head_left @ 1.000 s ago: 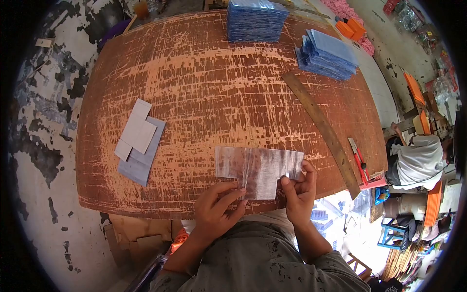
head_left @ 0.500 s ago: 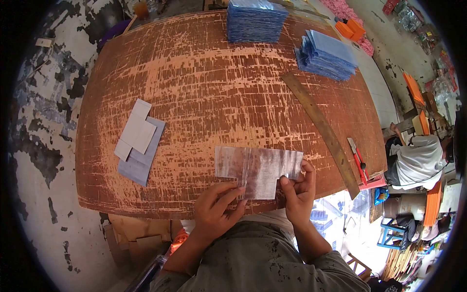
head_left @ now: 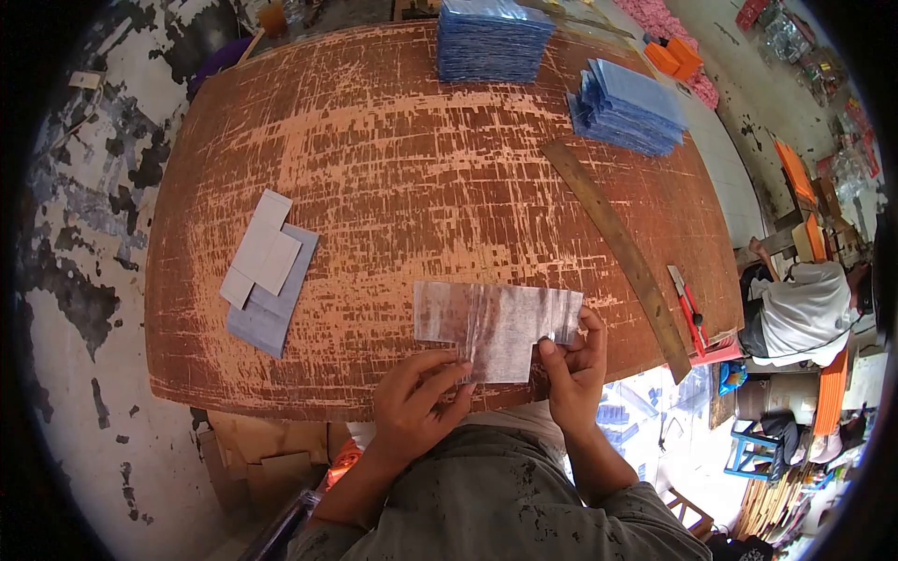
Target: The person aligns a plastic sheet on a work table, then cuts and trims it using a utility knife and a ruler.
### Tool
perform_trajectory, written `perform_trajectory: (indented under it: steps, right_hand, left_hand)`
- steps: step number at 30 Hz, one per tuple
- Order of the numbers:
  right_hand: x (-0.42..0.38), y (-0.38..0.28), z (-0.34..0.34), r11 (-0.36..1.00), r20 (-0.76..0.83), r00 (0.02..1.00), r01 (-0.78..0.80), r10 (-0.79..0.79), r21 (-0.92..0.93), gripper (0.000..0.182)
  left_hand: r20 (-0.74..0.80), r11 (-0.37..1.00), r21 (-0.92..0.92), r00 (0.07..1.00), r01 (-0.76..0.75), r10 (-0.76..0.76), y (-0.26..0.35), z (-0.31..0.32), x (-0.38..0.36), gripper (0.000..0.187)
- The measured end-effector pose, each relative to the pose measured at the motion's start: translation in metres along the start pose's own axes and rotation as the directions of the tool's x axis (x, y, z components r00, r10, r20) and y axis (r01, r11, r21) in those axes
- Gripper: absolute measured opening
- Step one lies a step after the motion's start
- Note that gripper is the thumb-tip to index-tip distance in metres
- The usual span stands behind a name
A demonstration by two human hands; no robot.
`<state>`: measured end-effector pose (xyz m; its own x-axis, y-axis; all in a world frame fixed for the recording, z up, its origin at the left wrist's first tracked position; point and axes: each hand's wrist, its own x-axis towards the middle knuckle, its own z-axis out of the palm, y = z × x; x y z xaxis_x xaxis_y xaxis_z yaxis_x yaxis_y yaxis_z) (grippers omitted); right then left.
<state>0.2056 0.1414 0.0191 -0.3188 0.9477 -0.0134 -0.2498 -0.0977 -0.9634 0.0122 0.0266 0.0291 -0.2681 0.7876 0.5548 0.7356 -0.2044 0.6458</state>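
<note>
A translucent, shiny plastic sheet (head_left: pixel 500 327) cut in a T-like shape is held over the near edge of the worn brown table (head_left: pixel 374 206). My left hand (head_left: pixel 421 397) pinches its lower left edge between thumb and fingers. On the other side, my right hand (head_left: pixel 572 369) grips the right end, thumb in front and fingers behind. To the left lies a pale T-shaped cut piece (head_left: pixel 266 251) on top of a blue-grey sheet (head_left: pixel 257 323).
A long metal ruler (head_left: pixel 617 257) crosses the right side, near a red cutter knife (head_left: pixel 690 313). Two stacks of blue plastic sheets, one tall (head_left: pixel 491 42) and one lower (head_left: pixel 629 107), stand at the far side. A person in a white shirt (head_left: pixel 806 313) sits at the right.
</note>
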Motion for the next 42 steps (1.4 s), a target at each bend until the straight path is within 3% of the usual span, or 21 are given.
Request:
perform_trajectory:
  steps: [11,28,42]
  right_hand:
    - [0.000,-0.003,0.002,1.000,-0.010,1.000,-0.004,0.004,0.008,0.059]
    - [-0.003,0.013,-0.015,0.988,0.024,0.999,-0.027,0.024,0.151,0.037]
    - [-0.004,0.010,-0.012,0.994,0.021,1.000,0.006,-0.008,0.113,0.020]
  left_hand:
    - [0.007,1.000,0.003,1.000,0.007,-0.007,0.002,0.001,0.002,0.023]
    - [0.011,0.998,-0.029,0.998,0.056,-0.055,0.000,0.002,-0.006,0.025]
    - [0.007,0.997,-0.028,0.998,0.067,-0.067,-0.002,0.005,-0.007,0.023]
